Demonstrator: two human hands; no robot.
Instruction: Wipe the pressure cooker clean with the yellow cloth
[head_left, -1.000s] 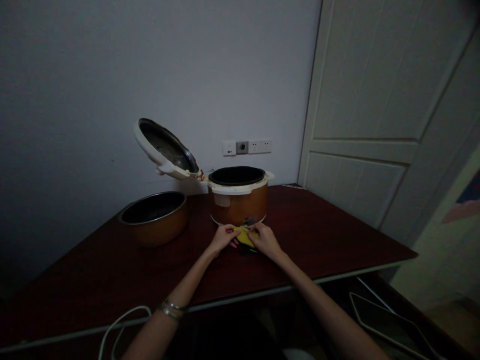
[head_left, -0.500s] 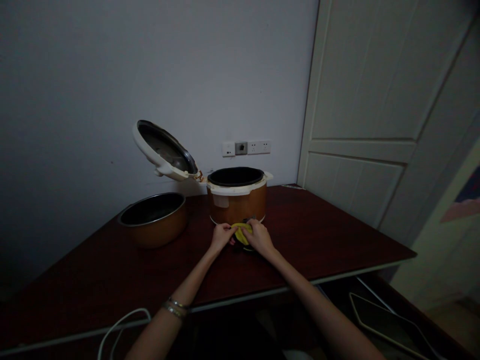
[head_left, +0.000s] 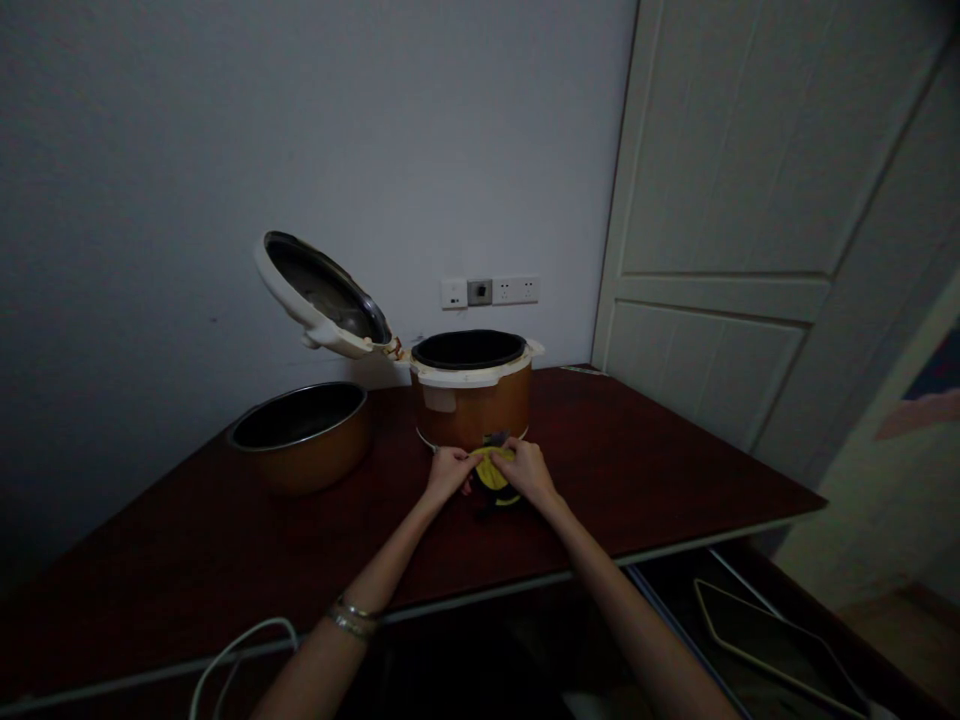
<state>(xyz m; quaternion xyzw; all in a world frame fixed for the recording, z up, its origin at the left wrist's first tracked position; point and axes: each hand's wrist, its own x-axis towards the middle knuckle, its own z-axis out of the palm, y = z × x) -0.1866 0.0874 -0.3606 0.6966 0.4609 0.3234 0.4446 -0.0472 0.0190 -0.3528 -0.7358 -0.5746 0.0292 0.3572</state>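
Note:
Both hands meet at a small round yellow-and-black item [head_left: 493, 476] at the middle of the table, just in front of the rice cooker [head_left: 472, 405]. My left hand [head_left: 450, 471] pinches its upper left edge between thumb and fingers. On the other side, my right hand [head_left: 531, 468] grips its upper right edge. Its exact kind is too dark and small to make out. The cooker's lid [head_left: 326, 295] is swung up and leans out to the left. An inner pot [head_left: 307, 440], brown outside and dark inside, rests on the table left of the cooker.
The dark red table [head_left: 645, 465] reaches back to the wall. Wall sockets [head_left: 515, 290] sit behind the cooker, and a white door [head_left: 712, 250] stands on the right. A white cable [head_left: 240, 640] hangs at the front left. Below the right edge is an open drawer [head_left: 757, 630].
My hands have shifted slightly right and a little apart, and more of the yellow-and-black item's round face shows between them. The view has moved slightly; the cooker and pot stand as before.

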